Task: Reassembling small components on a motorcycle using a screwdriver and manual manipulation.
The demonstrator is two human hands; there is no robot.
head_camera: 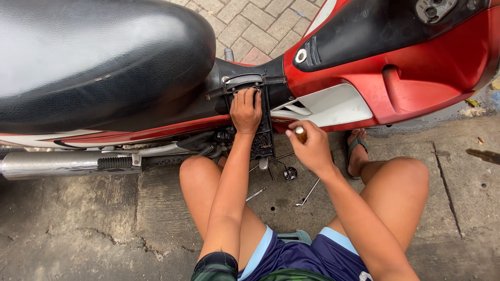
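The person sits low on the concrete floor (104,224) beside a red and black motorbike (416,73), knees spread, one foot in a sandal (357,148). The left hand (246,110) presses flat against a black panel (263,130) under the front edge of the seat (94,57), fingers curled over its top edge and gripping it. The right hand (312,148) is closed around the brown handle of a screwdriver (301,134), held just right of the panel; the tip is hidden behind the hand. On the floor between the knees lie thin metal tools (308,193) and a small round black part (290,173). A chrome exhaust pipe (52,165) runs along the left.
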